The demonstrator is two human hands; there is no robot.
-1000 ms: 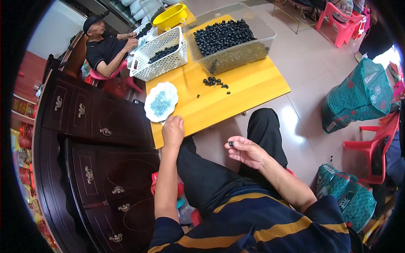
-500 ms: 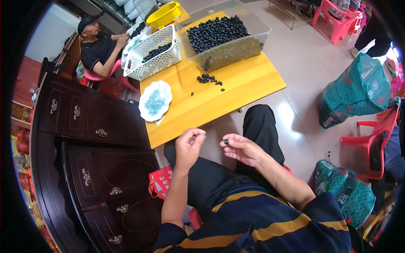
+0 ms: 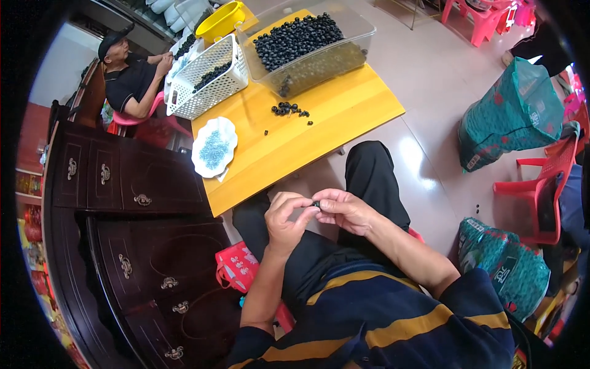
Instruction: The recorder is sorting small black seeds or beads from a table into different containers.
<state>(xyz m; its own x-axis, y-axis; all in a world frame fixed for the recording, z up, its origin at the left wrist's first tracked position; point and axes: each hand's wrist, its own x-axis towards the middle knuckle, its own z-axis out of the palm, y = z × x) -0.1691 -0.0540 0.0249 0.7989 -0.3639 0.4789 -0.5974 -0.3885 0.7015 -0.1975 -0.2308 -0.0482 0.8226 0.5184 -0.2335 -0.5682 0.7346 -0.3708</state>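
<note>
Above my lap my two hands meet fingertip to fingertip. My right hand (image 3: 345,210) pinches a small round black bead-like piece (image 3: 316,204) between thumb and fingers. The closed fingertips of my left hand (image 3: 287,216) press against the same piece from the other side; whether they hold something tiny of their own is hidden. Beyond my hands, on the yellow table (image 3: 289,154), a white scalloped dish (image 3: 198,161) holds many tiny pale-blue bits. Several loose black pieces (image 3: 286,109) lie near a clear plastic bin (image 3: 319,77) filled with more of them.
A white perforated basket (image 3: 184,106) with black pieces and a yellow basin (image 3: 218,23) stand farther back. Another person (image 3: 132,80) sits at the far left. A dark wooden cabinet (image 3: 166,227) flanks my left side. Teal bags (image 3: 507,117) and a red chair (image 3: 533,195) are on my right.
My hands were apart and have come together; the left fingertips now touch the black piece in my right hand. The view has shifted slightly, moving the table leftward and up in the picture.
</note>
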